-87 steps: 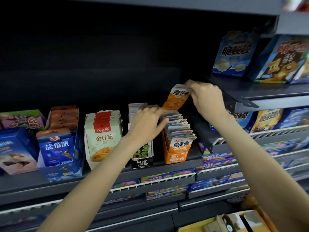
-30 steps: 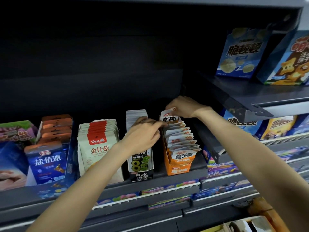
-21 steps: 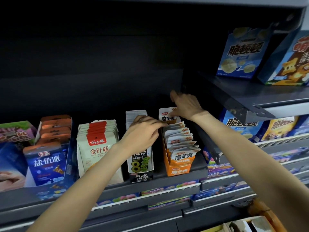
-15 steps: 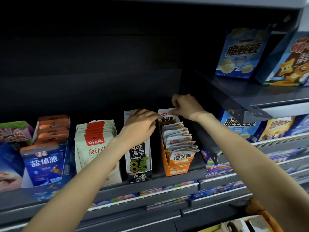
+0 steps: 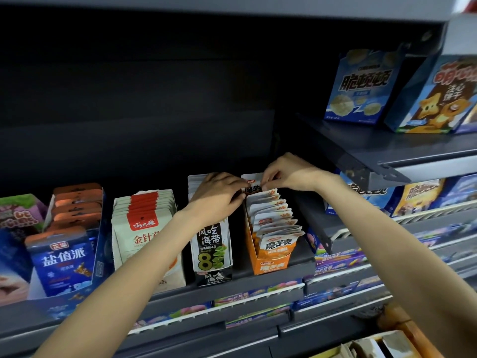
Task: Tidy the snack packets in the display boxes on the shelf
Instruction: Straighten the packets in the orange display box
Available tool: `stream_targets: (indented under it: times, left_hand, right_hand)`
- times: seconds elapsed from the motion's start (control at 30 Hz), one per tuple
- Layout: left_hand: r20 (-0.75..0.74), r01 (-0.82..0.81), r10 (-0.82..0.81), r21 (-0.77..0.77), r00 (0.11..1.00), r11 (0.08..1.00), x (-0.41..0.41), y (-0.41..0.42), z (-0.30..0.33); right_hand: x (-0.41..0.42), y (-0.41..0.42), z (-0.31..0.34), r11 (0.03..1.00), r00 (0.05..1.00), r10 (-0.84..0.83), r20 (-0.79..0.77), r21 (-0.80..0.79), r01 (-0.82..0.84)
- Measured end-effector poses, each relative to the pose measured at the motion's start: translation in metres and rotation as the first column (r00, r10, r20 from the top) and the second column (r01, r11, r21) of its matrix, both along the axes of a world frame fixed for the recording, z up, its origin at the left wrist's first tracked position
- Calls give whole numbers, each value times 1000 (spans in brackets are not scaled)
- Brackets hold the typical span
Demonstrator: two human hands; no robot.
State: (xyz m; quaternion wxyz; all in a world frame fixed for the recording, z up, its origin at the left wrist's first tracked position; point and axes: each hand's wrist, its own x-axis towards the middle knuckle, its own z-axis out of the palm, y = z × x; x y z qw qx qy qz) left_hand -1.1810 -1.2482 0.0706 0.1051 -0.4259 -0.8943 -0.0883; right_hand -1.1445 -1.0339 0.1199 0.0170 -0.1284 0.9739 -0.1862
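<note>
Dark shelf [image 5: 258, 280] | rear packet [image 5: 251, 182] in orange box [image 5: 268, 264] | right-hand grip [image 5: 289, 174] pinches it | left-hand grip [image 5: 222, 195] curled, touching it

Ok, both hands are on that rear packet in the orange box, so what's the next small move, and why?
Probably press the rear packet down until it sits level with the row. It stands higher than the packets in front, pinched by the right hand and left hand, in the orange box.

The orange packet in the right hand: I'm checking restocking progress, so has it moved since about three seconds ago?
Yes. The orange packet went down into the back of the orange display box.
</note>
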Motion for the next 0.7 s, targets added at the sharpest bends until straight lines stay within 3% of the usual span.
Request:
stream_targets:
  times: [0.1,0.23,0.3,0.37,0.5,0.6,0.7]
  left_hand:
    - [6,-7,7,-9,1000,1000,0,2,2]
    - [20,-19,19,-14,1000,1000,-2,7,5]
    - [39,-17,17,-2,999,1000,-3,10,7]
    - [52,-20,20,5,998,1000,-2,12,8]
    - [78,-38,35,37,996,999,-4,12,9]
    - [104,-42,36,54,994,998,-3,11,9]
    - [181,-114,98,80,979,990,-2,11,11]
  right_hand:
    - [1,-4,3,998,1000,-19,-14,58,19]
    - [-2,-15,4,903,995,36,-98,430,9]
    - [-5,-18,-1,855,993,79,-92,518,-20]
    - [-7,-16,-3,890,996,66,-60,454,-32]
    - [-6,-9,-4,995,999,26,29,99,-28]
    - [-3,-10,-8,995,1000,-7,-25,101,10]
    - [3,-11,-3,977,965,-62,-254,180,110]
